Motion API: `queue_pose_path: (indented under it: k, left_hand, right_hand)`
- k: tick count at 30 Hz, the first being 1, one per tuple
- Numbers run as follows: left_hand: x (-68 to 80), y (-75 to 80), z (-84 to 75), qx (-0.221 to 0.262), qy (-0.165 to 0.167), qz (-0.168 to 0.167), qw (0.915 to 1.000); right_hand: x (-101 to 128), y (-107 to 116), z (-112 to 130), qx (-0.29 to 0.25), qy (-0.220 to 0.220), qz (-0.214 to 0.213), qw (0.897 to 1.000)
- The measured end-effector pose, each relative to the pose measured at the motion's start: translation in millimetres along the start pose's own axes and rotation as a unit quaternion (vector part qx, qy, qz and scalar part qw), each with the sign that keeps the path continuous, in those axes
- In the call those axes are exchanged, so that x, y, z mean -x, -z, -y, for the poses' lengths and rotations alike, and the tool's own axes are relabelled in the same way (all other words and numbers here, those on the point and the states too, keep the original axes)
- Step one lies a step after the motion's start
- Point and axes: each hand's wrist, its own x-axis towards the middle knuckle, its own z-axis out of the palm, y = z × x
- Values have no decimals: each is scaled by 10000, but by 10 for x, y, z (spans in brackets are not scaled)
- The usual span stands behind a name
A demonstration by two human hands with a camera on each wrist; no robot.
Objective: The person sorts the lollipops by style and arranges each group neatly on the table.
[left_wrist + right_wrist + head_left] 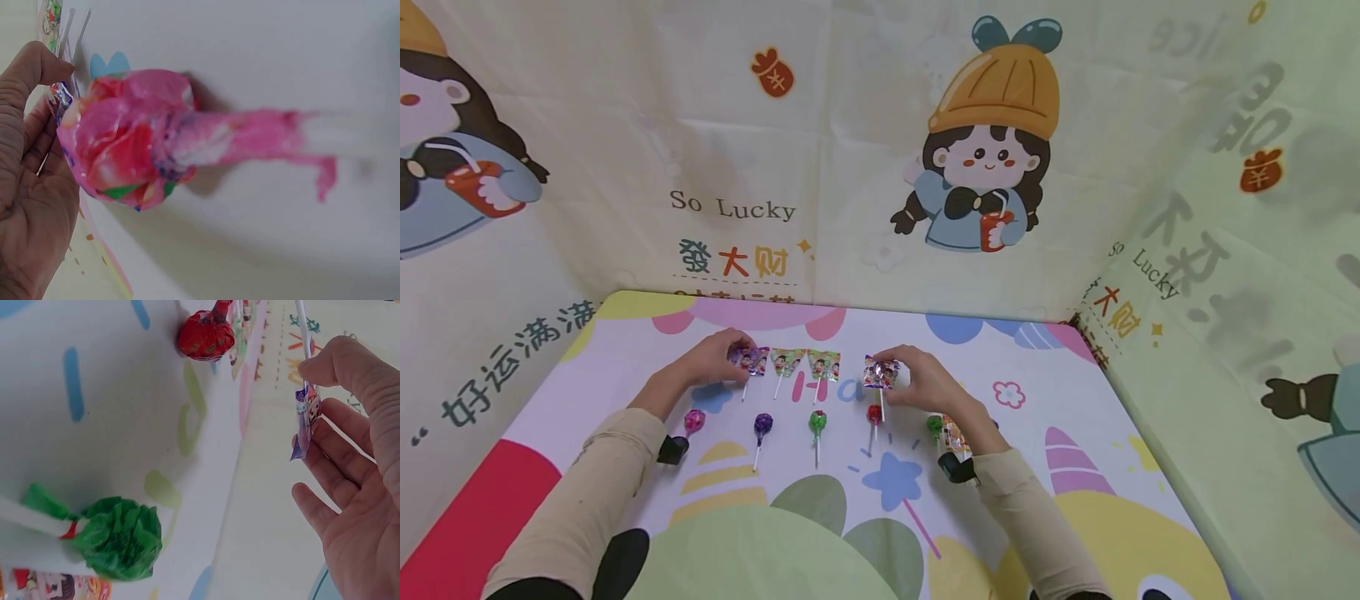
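My left hand (718,357) pinches the left edge of a flat purple-wrapped lollipop (752,360), low over the table at the left end of a row. Two green-wrapped flat lollipops (787,361) lie beside it on the right, sticks toward me. Between thumb and fingers, my right hand (921,379) holds another flat purple-wrapped lollipop (304,419), its stick pointing down in the head view. A red ball lollipop (874,414) lies just below that stick. Close under the left wrist camera lies a pink ball lollipop (134,137).
A front row also has a purple ball lollipop (763,425), a green one (817,422) and another green one (122,537). An orange flat packet (953,435) is partly hidden by the right wrist. Printed cloth walls (850,167) rise behind the patterned table (1045,375).
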Motion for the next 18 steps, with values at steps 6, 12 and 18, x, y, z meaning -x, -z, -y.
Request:
queue_pose_path:
  k: [6,12,18]
  left_hand:
    - [-5,-1,10,-30,21,10,10000]
    - [-6,-3,-10,44,79,23,10000]
    - [-2,2,-13,4,91,24,10000]
  right_hand:
    - [-160,-58,-19,110,-94,26,9999]
    - [-286,-125,-40,200,-135,95,9997]
    - [-380,-177,-52,294,-353,287,9985]
